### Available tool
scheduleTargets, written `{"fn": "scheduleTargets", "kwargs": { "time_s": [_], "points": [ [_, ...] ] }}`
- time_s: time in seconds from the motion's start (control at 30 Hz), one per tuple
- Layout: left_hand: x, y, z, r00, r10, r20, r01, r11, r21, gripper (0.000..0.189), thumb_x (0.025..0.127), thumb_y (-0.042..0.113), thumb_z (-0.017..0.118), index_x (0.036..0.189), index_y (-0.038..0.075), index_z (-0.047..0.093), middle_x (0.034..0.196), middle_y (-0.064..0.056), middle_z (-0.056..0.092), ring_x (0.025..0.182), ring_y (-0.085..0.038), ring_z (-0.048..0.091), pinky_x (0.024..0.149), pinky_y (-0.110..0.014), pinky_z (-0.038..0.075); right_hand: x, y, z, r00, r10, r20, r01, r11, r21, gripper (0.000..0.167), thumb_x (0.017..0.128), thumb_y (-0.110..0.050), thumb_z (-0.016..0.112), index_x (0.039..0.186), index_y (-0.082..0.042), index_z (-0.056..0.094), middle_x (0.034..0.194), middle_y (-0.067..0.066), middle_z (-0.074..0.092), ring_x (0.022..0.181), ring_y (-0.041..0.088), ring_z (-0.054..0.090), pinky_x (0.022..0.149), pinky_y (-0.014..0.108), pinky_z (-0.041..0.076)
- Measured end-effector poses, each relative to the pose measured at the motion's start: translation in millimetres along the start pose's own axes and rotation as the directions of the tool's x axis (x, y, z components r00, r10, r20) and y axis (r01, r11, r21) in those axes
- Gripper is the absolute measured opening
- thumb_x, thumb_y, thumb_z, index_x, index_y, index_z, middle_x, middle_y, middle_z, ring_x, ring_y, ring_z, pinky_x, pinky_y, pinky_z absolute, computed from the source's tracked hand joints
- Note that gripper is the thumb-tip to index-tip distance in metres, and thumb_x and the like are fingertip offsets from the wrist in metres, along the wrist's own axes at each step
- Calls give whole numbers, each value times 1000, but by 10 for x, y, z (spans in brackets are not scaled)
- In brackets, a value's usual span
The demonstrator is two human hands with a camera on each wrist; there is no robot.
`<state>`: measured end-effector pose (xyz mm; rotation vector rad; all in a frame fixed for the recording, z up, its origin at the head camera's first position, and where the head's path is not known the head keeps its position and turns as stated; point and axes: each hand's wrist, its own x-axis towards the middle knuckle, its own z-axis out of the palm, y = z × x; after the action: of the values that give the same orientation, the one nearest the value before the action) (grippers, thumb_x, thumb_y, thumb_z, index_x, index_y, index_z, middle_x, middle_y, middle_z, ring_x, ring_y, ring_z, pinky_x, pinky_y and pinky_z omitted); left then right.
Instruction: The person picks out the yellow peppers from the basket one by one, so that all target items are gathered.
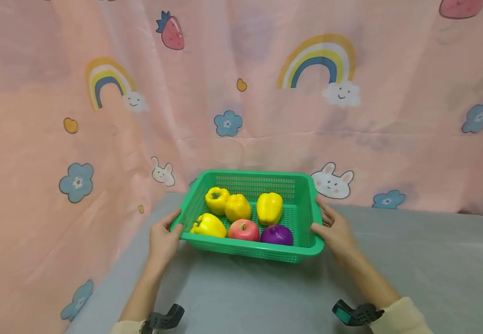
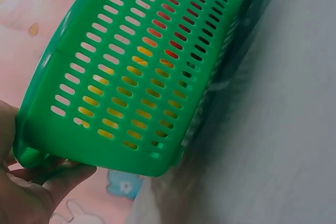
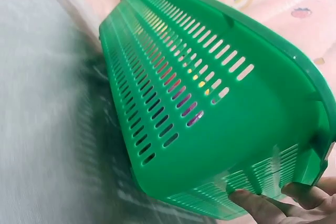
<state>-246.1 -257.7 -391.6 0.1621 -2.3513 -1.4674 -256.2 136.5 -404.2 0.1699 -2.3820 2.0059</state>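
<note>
A green plastic basket with slotted walls is held by both hands, close over the table and tilted toward me in the head view. My left hand grips its left end, thumb on the rim and fingers underneath. At the opposite end my right hand grips the rim the same way, its fingertips against the outer wall in the right wrist view. Inside lie several yellow bell peppers, a red apple and a purple onion. Through the slots, their colours show in both wrist views.
The grey-covered table spreads under and around the basket. Right behind it hangs a pink curtain printed with rainbows, flowers and rabbits. Dark devices are strapped to the left wrist and the right wrist.
</note>
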Motion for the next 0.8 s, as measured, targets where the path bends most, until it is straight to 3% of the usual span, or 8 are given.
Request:
{"fn": "scheduleTargets", "kwargs": {
  "time_s": [0.17,0.4,0.57,0.8],
  "points": [
    [-103,54,107,999,-4,36,6,999,-46,52,87,-1,55,140,-1,58,140,-22,60,101,-22,64,59,-15,45,-55,32,-204,1000,-28,14,28,999,-34,88,88,-1,58,164,-15,16,158,28,36,98,-7,63,71,22,58],
    [-213,183,294,994,-19,103,32,992,-125,53,87,2,61,140,3,59,139,-23,61,114,-33,70,73,-15,54,-137,118,-539,999,-30,36,31,999,-24,87,91,0,58,164,-11,10,160,33,27,95,-11,62,71,23,60],
    [-245,256,506,990,-20,140,43,986,-164,54,86,2,61,140,5,60,135,-23,63,112,-35,70,75,-18,56,-164,199,-826,996,-65,66,65,998,8,87,93,3,55,164,-11,8,161,36,20,99,-10,63,69,25,60],
    [-312,359,784,983,-21,181,60,975,-213,55,85,2,62,139,5,59,123,-23,67,100,-28,72,70,-20,56,-189,274,-1226,990,-104,95,98,993,71,85,94,7,53,164,-18,12,165,12,31,106,-8,63,65,26,56]
  ]
}}
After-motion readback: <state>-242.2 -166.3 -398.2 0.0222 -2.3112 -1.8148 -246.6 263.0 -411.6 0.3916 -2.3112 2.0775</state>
